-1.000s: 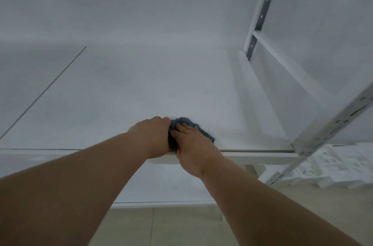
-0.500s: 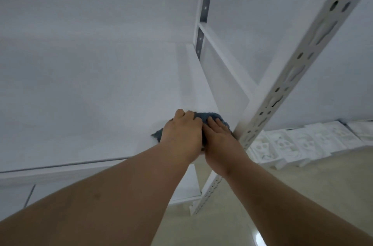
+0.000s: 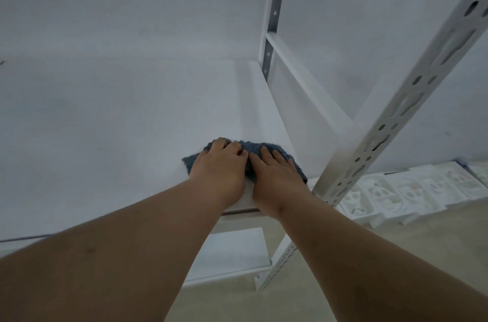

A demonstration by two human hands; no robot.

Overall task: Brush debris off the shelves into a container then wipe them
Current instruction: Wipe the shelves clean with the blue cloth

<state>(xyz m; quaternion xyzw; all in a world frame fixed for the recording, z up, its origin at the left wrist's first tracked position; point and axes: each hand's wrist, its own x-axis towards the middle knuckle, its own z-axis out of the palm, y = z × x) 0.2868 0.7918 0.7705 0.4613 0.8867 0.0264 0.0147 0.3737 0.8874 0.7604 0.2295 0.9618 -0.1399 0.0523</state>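
2 hands (image 3: 248, 172) side by side, palms down, pressing blue cloth (image 3: 274, 150) onto shelf (image 3: 118, 136)

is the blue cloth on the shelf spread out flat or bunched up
Bunched up. The blue cloth lies rumpled on the shelf, with the left hand and right hand pressing on it.

Both hands flat on blue cloth (image 3: 266, 148) at shelf (image 3: 118, 123) near-right corner: left hand (image 3: 220, 168), right hand (image 3: 276, 176) side by side. Perforated upright (image 3: 390, 113) just right.
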